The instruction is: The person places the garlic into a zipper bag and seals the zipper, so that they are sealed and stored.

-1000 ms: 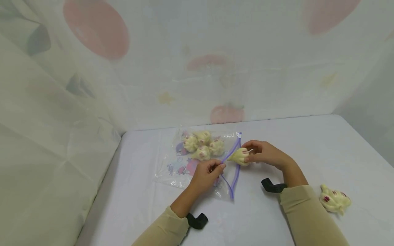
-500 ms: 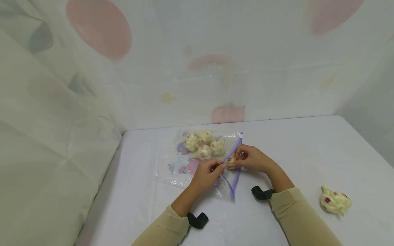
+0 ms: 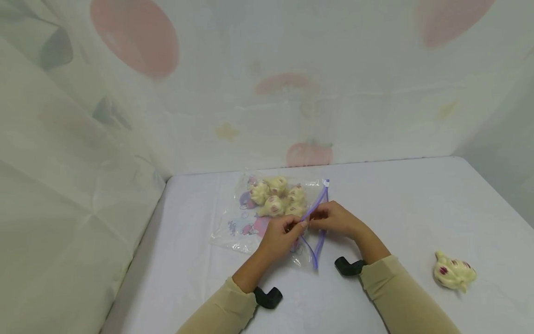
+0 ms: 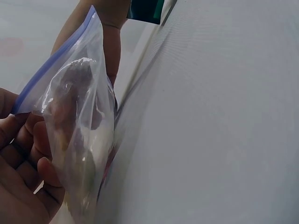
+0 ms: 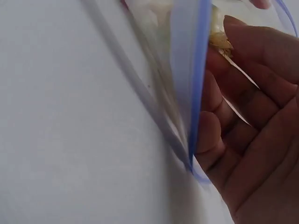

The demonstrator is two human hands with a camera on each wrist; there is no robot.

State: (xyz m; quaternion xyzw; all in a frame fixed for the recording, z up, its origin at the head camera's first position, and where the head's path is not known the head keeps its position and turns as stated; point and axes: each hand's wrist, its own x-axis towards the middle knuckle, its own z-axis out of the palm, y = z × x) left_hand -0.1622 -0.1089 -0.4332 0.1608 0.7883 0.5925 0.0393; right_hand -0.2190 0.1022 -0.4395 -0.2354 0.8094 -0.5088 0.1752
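In the head view, a clear zip bag [image 3: 233,236] with a purple zip edge and printed pictures lies on the table, its mouth facing right. My left hand [image 3: 278,237] pinches the upper zip edge and lifts it from the lower one. Several cream garlic bulbs [image 3: 273,206] with purple marks lie inside. My right hand [image 3: 335,220] reaches its fingers into the mouth. In the right wrist view, a garlic bulb's root end [image 5: 221,43] shows between thumb and index finger; the bag's film partly hides the grip.
One more garlic bulb [image 3: 454,272] lies on the white table [image 3: 400,195] at the right. A patterned curtain [image 3: 233,93] hangs behind and at the left. Dark wrist devices [image 3: 268,298] stick out beside both sleeves.
My right hand has moved left with a garlic bulb, from outside the mouth into the bag. Bulbs inside have shifted slightly. The left hand has kept its hold on the zip edge.
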